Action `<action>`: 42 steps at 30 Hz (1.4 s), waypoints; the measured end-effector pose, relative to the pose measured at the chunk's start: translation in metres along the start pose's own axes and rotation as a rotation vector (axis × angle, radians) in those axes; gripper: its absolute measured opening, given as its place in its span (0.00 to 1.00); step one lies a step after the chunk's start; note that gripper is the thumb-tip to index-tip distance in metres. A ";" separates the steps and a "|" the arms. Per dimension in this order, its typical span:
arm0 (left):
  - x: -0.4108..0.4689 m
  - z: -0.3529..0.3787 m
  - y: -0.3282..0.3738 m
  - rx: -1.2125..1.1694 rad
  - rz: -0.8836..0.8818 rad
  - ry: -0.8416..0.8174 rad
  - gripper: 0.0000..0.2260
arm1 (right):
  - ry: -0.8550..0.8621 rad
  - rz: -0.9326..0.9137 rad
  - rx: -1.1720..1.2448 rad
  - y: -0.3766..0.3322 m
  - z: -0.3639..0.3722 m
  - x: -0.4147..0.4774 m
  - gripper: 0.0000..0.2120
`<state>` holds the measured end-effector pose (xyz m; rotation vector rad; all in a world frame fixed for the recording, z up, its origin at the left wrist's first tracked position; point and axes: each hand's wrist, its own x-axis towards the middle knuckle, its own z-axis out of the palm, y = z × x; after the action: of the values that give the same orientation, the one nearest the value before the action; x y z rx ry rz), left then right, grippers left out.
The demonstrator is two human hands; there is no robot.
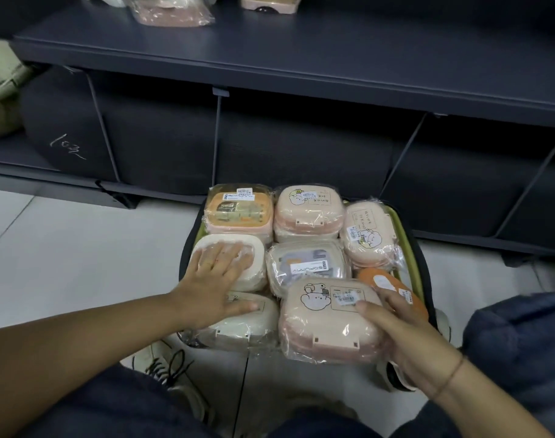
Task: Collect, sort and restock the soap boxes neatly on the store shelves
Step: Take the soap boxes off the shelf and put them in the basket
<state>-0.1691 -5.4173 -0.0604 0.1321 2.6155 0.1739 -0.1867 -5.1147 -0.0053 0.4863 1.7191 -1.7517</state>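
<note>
Lying flat, soap box (pixel 329 317), front nearward.

White tiled floor (pixel 64 263), dark basket (pixel 425 273) on it packed with wrapped soap boxes (pixel 307 213), dark shelf (pixel 301 52) behind

The brand "SOFUNNY" is printed, upside down to the camera, on the grey card label of the clear-wrapped white plastic soap box (pixel 307 267). Far to the upper left of that box, "102" is scrawled in white on a dark rounded bag (pixel 64 128). Just nearer the camera than that box, the white barcode sticker (pixel 346 299) on the beige bear-printed soap box (pixel 320 324) cannot be read.
</note>
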 end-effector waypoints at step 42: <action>0.021 -0.138 -0.009 -0.374 0.008 0.482 0.33 | -0.114 -0.737 -0.805 -0.114 0.055 0.023 0.25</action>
<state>-0.2567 -5.4371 0.0469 -0.0373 2.9947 0.7774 -0.2692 -5.1786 0.0694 -0.6561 2.4777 -1.2631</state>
